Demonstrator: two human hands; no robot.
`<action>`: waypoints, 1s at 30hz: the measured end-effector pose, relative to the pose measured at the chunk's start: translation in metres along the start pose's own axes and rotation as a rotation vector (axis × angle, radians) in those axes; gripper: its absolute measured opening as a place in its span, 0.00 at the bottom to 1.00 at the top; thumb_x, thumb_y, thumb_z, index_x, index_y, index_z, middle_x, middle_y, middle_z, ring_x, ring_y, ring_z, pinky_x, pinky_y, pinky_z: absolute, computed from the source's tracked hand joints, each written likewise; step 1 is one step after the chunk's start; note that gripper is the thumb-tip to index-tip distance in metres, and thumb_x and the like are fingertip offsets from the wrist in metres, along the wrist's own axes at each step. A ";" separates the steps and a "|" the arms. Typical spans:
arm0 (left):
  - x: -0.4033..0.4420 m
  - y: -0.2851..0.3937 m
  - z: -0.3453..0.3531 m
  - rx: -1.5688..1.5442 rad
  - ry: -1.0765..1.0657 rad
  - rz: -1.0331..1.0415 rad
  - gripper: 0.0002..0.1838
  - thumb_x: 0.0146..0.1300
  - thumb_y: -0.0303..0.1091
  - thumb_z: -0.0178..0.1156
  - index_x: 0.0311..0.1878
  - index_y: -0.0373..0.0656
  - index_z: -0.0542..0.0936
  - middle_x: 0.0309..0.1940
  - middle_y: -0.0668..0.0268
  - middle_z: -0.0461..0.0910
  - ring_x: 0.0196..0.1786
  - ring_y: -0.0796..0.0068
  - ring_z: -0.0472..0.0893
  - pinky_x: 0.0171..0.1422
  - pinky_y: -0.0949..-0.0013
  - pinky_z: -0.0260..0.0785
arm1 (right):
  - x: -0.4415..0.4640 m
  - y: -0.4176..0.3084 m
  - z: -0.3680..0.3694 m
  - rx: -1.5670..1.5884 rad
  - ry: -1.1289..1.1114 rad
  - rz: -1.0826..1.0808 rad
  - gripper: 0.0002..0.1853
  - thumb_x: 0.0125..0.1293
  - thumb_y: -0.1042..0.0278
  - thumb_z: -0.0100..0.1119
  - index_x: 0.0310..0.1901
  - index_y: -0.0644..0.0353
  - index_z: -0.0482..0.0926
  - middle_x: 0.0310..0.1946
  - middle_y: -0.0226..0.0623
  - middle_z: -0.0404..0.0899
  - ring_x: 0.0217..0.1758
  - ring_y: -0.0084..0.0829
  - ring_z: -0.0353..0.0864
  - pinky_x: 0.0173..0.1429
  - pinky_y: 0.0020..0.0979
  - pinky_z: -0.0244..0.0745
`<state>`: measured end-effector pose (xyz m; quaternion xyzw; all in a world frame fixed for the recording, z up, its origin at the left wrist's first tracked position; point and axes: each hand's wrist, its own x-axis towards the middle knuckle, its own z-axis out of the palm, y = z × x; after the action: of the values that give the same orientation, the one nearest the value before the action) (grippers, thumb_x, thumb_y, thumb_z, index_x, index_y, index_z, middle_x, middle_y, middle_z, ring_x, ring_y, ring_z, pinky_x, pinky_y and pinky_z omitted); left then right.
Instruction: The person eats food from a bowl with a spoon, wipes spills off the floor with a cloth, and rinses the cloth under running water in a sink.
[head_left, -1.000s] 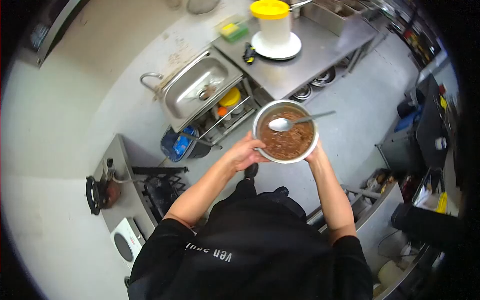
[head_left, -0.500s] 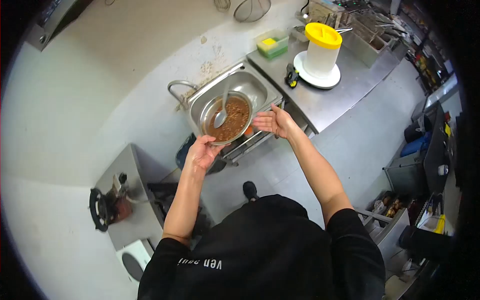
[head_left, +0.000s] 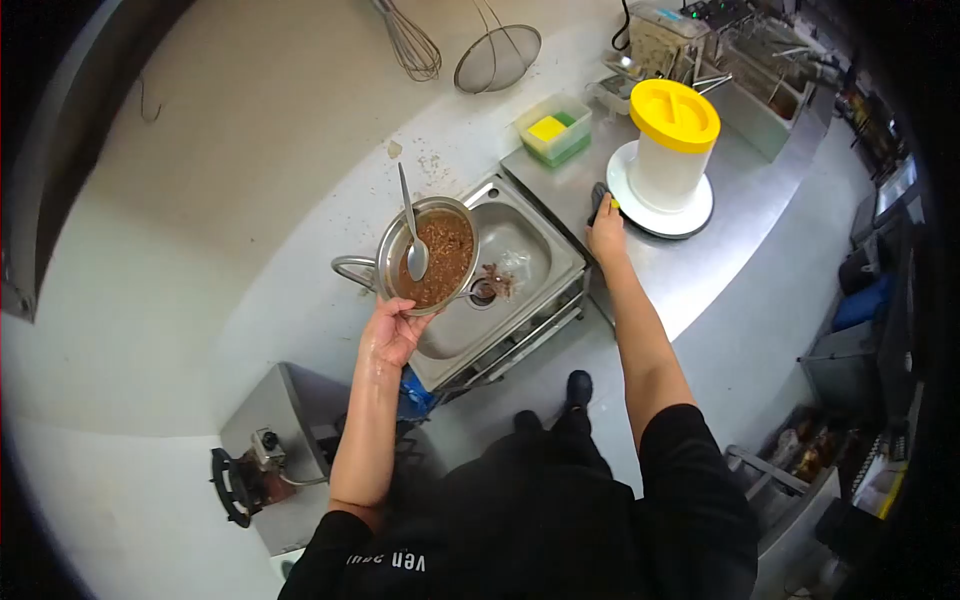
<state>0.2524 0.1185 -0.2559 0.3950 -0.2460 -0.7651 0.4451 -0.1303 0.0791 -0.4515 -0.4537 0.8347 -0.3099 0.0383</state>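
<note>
My left hand (head_left: 393,333) grips the near rim of a round metal bowl (head_left: 390,252), thumb on top, above the left part of the sink. Inside the bowl is a wet brown mixture (head_left: 448,258) with small pieces in it. A metal spoon (head_left: 418,262) rests in it, its handle leaning out over the far rim. On the counter, my right hand (head_left: 606,232) has its fingers closed on a small black-and-yellow object (head_left: 599,196), mostly covered, whose kind I cannot make out.
Brown bits (head_left: 493,282) lie around the drain of the steel sink (head_left: 533,232). A yellow-lidded white container (head_left: 672,165) stands on a white plate on the counter (head_left: 735,265). Behind are a box with sponges (head_left: 553,130). A whisk (head_left: 412,45) and strainer (head_left: 497,60) hang on the wall.
My right hand has left the bowl's side and reached right to the black-and-yellow object. My left hand has shifted the bowl leftward, uncovering the drain and the brown bits.
</note>
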 end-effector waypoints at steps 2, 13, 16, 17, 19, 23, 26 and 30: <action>0.008 0.004 0.011 0.036 0.053 0.004 0.25 0.51 0.15 0.50 0.56 0.26 0.64 0.50 0.45 0.74 0.47 0.42 0.79 0.45 0.60 0.83 | 0.005 0.015 0.031 -0.189 -0.144 0.084 0.28 0.56 0.62 0.61 0.57 0.69 0.69 0.45 0.50 0.77 0.50 0.45 0.74 0.52 0.41 0.71; 0.073 -0.016 0.061 0.080 0.031 -0.134 0.25 0.51 0.15 0.49 0.56 0.28 0.65 0.51 0.46 0.74 0.49 0.47 0.79 0.50 0.57 0.81 | 0.027 -0.083 -0.011 2.151 -0.517 0.522 0.17 0.68 0.54 0.46 0.48 0.56 0.75 0.46 0.38 0.78 0.52 0.36 0.76 0.58 0.37 0.70; 0.090 -0.027 0.066 0.071 0.032 -0.169 0.25 0.51 0.15 0.49 0.56 0.29 0.65 0.51 0.46 0.74 0.49 0.46 0.79 0.49 0.57 0.81 | 0.038 -0.106 -0.013 2.233 -0.913 0.426 0.19 0.68 0.50 0.47 0.48 0.58 0.74 0.48 0.41 0.78 0.50 0.37 0.77 0.58 0.40 0.70; 0.095 -0.030 0.068 0.081 0.043 -0.183 0.27 0.51 0.15 0.48 0.58 0.37 0.64 0.53 0.49 0.72 0.49 0.47 0.79 0.46 0.57 0.82 | 0.041 -0.116 -0.016 2.238 -0.905 0.427 0.19 0.68 0.50 0.47 0.48 0.58 0.74 0.48 0.41 0.78 0.50 0.37 0.77 0.58 0.40 0.70; 0.104 -0.035 0.068 0.093 0.058 -0.203 0.31 0.51 0.15 0.47 0.61 0.45 0.63 0.55 0.52 0.71 0.49 0.48 0.80 0.43 0.56 0.83 | 0.043 -0.133 -0.022 2.251 -0.713 0.464 0.21 0.67 0.46 0.47 0.47 0.57 0.75 0.44 0.43 0.80 0.49 0.39 0.78 0.58 0.40 0.70; 0.119 -0.043 0.078 0.079 0.068 -0.125 0.29 0.50 0.13 0.47 0.59 0.37 0.62 0.55 0.47 0.70 0.51 0.45 0.77 0.51 0.50 0.78 | 0.037 -0.125 -0.001 2.197 -0.725 0.624 0.21 0.68 0.47 0.44 0.47 0.57 0.75 0.44 0.39 0.80 0.46 0.37 0.79 0.55 0.38 0.72; 0.123 -0.048 0.088 0.060 0.084 -0.075 0.28 0.48 0.12 0.46 0.58 0.27 0.62 0.56 0.43 0.69 0.56 0.43 0.74 0.61 0.46 0.71 | 0.019 -0.118 -0.015 2.196 -0.620 0.573 0.18 0.70 0.52 0.43 0.48 0.56 0.75 0.45 0.37 0.80 0.46 0.34 0.80 0.54 0.35 0.73; 0.128 -0.050 0.099 0.006 0.066 -0.094 0.28 0.49 0.12 0.44 0.59 0.24 0.61 0.57 0.41 0.67 0.59 0.41 0.70 0.64 0.44 0.68 | 0.001 -0.110 -0.022 2.125 -0.411 0.485 0.17 0.70 0.57 0.45 0.50 0.58 0.74 0.44 0.32 0.78 0.46 0.27 0.76 0.53 0.29 0.69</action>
<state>0.1094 0.0327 -0.2858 0.4325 -0.2144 -0.7710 0.4153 -0.0578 0.0453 -0.3728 -0.0574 0.1884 -0.7713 0.6052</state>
